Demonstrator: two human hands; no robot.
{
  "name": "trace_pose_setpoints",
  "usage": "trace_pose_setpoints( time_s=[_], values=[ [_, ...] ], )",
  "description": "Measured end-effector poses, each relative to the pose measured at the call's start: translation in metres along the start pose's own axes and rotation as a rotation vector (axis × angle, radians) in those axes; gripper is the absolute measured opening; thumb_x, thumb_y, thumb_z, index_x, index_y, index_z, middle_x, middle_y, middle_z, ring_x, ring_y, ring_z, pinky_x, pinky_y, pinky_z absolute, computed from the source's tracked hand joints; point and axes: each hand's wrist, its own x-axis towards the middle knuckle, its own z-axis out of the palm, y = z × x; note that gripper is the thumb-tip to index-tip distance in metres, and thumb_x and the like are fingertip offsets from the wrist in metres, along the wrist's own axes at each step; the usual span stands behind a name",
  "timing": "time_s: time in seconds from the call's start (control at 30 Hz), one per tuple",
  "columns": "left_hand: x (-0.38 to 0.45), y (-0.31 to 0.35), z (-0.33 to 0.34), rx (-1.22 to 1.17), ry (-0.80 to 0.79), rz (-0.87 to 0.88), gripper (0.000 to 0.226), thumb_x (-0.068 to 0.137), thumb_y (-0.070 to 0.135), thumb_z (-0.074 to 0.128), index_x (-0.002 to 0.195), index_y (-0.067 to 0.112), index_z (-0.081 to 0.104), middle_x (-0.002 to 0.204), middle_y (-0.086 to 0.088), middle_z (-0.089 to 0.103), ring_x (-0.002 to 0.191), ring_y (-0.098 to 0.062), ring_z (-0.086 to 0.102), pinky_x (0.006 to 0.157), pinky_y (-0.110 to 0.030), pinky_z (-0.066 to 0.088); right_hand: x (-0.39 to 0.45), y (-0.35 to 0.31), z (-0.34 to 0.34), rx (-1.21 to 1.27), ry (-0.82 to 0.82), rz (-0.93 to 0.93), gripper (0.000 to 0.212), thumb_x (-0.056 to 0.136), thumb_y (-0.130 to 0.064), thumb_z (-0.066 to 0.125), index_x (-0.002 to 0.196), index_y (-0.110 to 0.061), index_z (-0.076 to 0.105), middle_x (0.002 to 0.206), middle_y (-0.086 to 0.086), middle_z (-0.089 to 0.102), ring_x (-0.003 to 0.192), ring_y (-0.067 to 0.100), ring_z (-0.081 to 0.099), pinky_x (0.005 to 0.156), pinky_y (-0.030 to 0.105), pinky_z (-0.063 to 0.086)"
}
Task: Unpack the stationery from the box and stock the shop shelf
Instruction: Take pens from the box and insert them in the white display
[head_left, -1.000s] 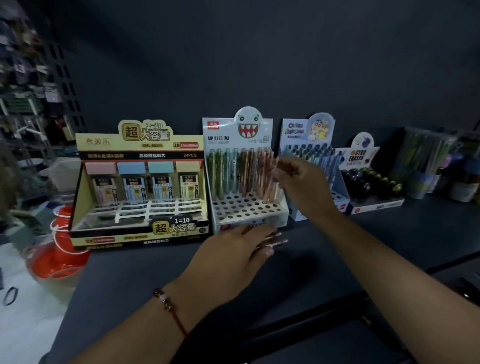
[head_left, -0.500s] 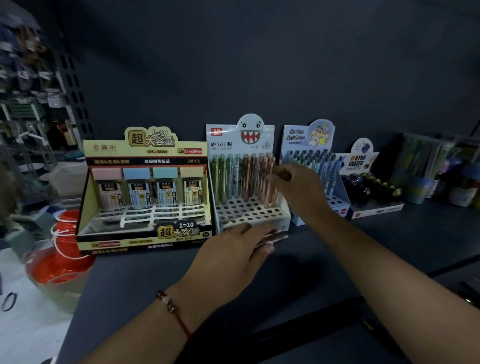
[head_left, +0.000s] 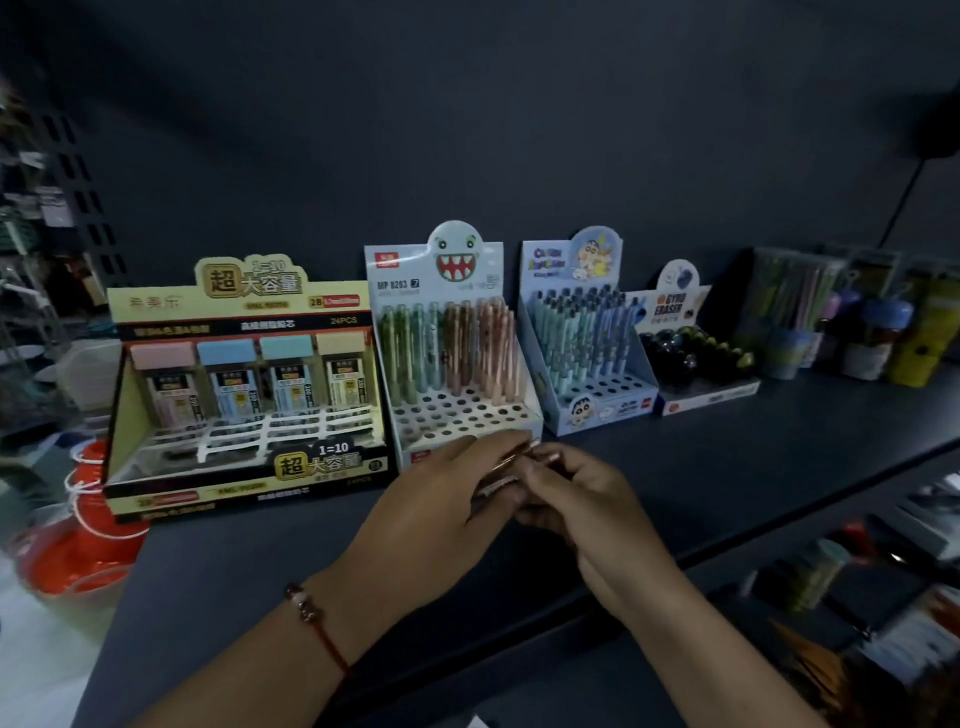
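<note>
Dark shelf (head_left: 727, 467) carries, left to right, a yellow lead box (head_left: 244, 384), a white pen stand (head_left: 457, 364), a blue pen stand (head_left: 582, 343) and an eraser tray (head_left: 701, 364). Left hand (head_left: 447, 509) grips a bundle of pens (head_left: 511, 462) in front of the white stand; right hand (head_left: 576, 499) pinches the bundle's tips. The white stand's front holes are unfilled.

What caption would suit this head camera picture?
Both hands hold pink pens before the half-filled monster pen display on the shop shelf.
</note>
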Motion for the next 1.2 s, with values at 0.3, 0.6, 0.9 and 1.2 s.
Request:
trace_pose_setpoints(
  time_s=[0.3, 0.6, 0.9, 1.2],
  values=[
    [0.0, 0.002, -0.004, 0.015, 0.008, 0.003, 0.039, 0.102, 0.035, 0.046, 0.141, 0.038, 0.047, 0.121, 0.019, 0.061, 0.107, 0.003, 0.056, 0.086, -0.019, 0.047, -0.003, 0.0, -0.005, 0.182, 0.064, -0.009, 0.01, 0.09, -0.013, 0.065, 0.096, -0.014, 0.073, 0.086, 0.005, 0.074, 0.076, 0.013, 0.068, 0.063, 0.022, 0.053],
    [-0.006, -0.007, -0.038, 0.271, 0.021, -0.07, 0.033, 0.102, 0.043, 0.039, 0.128, 0.036, 0.058, 0.085, 0.026, 0.06, 0.064, 0.007, 0.053, 0.051, -0.009, 0.035, 0.008, -0.003, -0.016, 0.644, 0.293, 0.079, 0.002, 0.089, -0.012, 0.067, 0.091, -0.014, 0.067, 0.068, -0.002, 0.068, 0.059, 0.006, 0.065, 0.051, 0.016, 0.051],
    [-0.014, -0.023, -0.035, 0.227, 0.09, -0.117, 0.035, 0.101, 0.029, 0.045, 0.135, 0.032, 0.055, 0.11, 0.017, 0.057, 0.08, 0.001, 0.05, 0.065, -0.004, 0.035, 0.032, -0.031, -0.029, 0.438, 0.276, -0.148, 0.006, 0.094, -0.015, 0.064, 0.094, -0.015, 0.07, 0.08, 0.001, 0.07, 0.066, 0.008, 0.065, 0.065, 0.022, 0.053],
    [-0.015, -0.026, -0.03, 0.303, 0.036, -0.049, 0.034, 0.102, 0.03, 0.042, 0.134, 0.029, 0.056, 0.112, 0.011, 0.058, 0.091, -0.011, 0.058, 0.068, -0.019, 0.043, 0.078, -0.065, -0.031, -0.5, 0.267, -0.617, 0.014, 0.097, -0.021, 0.058, 0.099, -0.032, 0.067, 0.089, 0.007, 0.071, 0.08, 0.031, 0.066, 0.072, 0.047, 0.055]
  ],
)
